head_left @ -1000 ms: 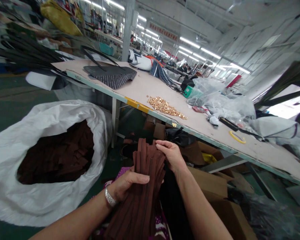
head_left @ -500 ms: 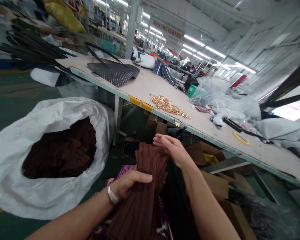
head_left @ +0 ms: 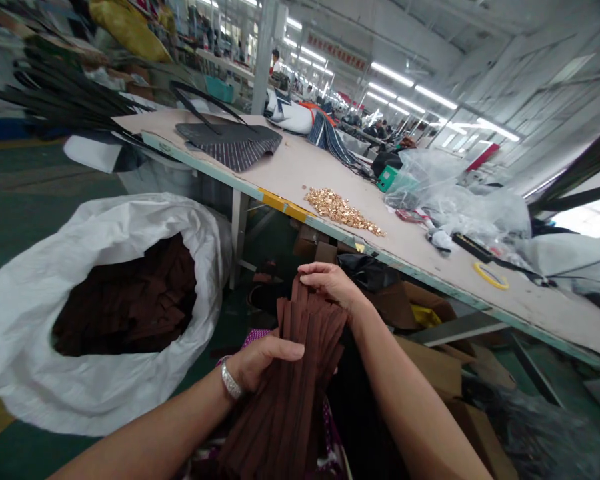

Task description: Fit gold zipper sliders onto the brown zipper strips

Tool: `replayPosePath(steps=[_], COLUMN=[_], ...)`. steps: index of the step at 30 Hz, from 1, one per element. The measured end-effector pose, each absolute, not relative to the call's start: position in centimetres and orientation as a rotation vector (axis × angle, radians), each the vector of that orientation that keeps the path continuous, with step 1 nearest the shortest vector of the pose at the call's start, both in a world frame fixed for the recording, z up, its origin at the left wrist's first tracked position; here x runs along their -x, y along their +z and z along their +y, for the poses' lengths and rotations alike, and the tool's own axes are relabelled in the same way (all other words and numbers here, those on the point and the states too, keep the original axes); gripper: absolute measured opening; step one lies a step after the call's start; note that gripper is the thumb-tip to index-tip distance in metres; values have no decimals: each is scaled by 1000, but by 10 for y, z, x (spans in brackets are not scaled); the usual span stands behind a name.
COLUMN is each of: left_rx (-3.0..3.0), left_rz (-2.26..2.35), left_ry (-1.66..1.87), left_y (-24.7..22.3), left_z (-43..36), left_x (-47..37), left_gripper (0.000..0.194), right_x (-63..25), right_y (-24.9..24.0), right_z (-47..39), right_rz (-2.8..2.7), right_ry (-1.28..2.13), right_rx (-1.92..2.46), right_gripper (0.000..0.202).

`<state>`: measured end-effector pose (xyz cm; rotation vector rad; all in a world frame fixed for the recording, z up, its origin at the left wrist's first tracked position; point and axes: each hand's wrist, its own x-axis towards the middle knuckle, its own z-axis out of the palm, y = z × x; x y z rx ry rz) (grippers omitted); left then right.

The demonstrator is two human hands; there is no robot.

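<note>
A thick bundle of long brown fabric strips (head_left: 300,380) stands up from my lap at the bottom centre. My left hand (head_left: 260,360), with a silver bracelet at the wrist, wraps around the bundle's middle from the left. My right hand (head_left: 333,283) curls over the top ends of the strips, fingertips pinching one of them. A large white sack (head_left: 40,320) full of the same brown strips (head_left: 130,300) lies open on the floor to the left.
A long worktable (head_left: 430,250) runs diagonally above my hands, carrying a heap of gold metal pieces (head_left: 343,211), dark striped fabric (head_left: 230,143), clear plastic bags (head_left: 460,200) and a yellow tape ring (head_left: 490,276). Cardboard boxes (head_left: 430,373) sit under it. People work far behind.
My right hand has shifted from the side of the bundle onto its top ends and closed there. The left hand keeps its grip. The view has drifted slightly.
</note>
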<state>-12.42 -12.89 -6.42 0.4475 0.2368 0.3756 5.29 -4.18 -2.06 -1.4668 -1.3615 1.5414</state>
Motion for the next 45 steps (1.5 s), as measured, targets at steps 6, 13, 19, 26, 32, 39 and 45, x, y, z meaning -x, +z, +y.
replayPosePath(steps=[6, 13, 19, 26, 32, 39, 45], left_rx=[-409, -415, -427, -431, -436, -491, -533], left_rz=[247, 264, 301, 423, 570, 638, 596], left_ry=[440, 473, 427, 542, 760, 905, 865], left_y=[-73, -75, -70, -61, -40, -18, -21], left_z=[-125, -125, -125, -125, -116, -106, -105], left_x=[122, 118, 118, 118, 112, 102, 103], left_gripper=[48, 50, 44, 40, 32, 25, 29], right_x=[-57, -53, -54, -69, -40, -21, -8], right_y=[9, 32, 24, -13, -26, -20, -25], right_z=[-68, -90, -98, -141, -195, -182, -182], right_rz=[-1627, -1865, -1860, -1154, -1058, -868, -694], right_ry=[1649, 1592, 1550, 1481, 1709, 1826, 1809], right_rx=[1309, 1116, 1073, 1016, 1022, 1023, 1111], right_gripper=[36, 55, 62, 58, 65, 52, 46])
